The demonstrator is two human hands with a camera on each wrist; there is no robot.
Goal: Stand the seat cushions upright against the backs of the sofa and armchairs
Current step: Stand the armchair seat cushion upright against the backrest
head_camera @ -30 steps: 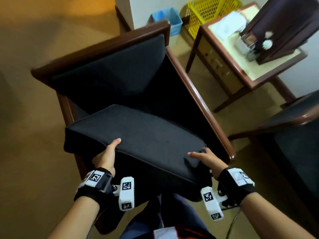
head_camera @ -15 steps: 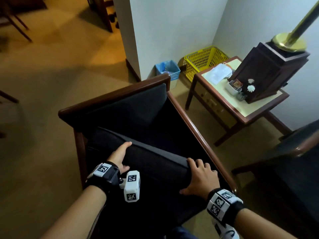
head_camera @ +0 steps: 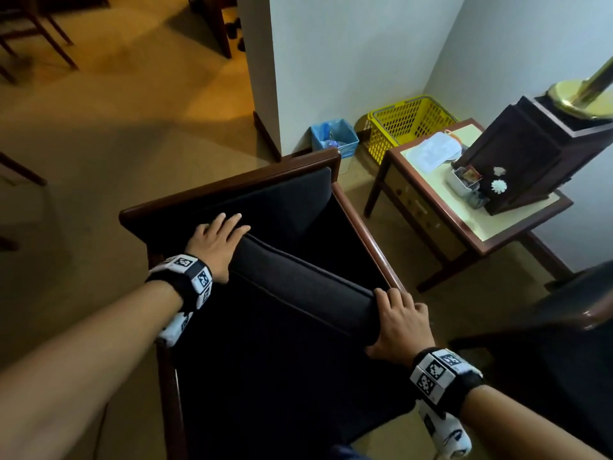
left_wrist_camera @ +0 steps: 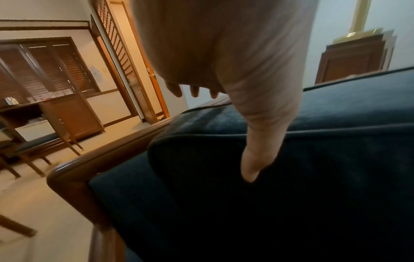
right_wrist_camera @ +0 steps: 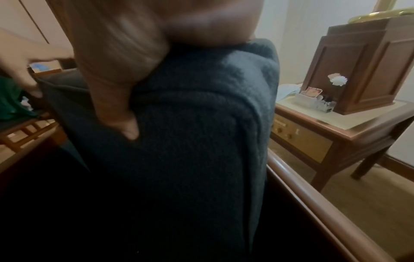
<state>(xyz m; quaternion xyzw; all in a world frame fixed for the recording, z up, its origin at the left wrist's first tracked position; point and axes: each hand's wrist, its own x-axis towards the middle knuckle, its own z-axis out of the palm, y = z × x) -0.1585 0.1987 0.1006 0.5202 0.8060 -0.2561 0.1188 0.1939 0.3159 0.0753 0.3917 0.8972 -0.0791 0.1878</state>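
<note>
A dark seat cushion (head_camera: 298,287) stands tilted on edge inside the wooden armchair (head_camera: 365,234), its top edge a little short of the padded back (head_camera: 282,200). My left hand (head_camera: 215,240) holds the cushion's top left corner, fingers reaching over the edge and thumb (left_wrist_camera: 253,168) pressed into the near face (left_wrist_camera: 313,159). My right hand (head_camera: 398,323) grips the top right corner by the armrest, fingers curled over the edge. In the right wrist view its thumb (right_wrist_camera: 125,127) digs into the cushion (right_wrist_camera: 190,141). The cushion's lower edge is hidden in shadow.
A side table (head_camera: 481,234) with a dark wooden box (head_camera: 530,154) stands right of the chair. A yellow basket (head_camera: 408,127) and a blue bin (head_camera: 335,137) sit by the wall corner behind it. A second armchair (head_camera: 564,327) is at the right.
The cushion went from lifted flat to tipped up on its edge and pushed toward the chair back. Both hands shifted from its front edge to its top corners.
</note>
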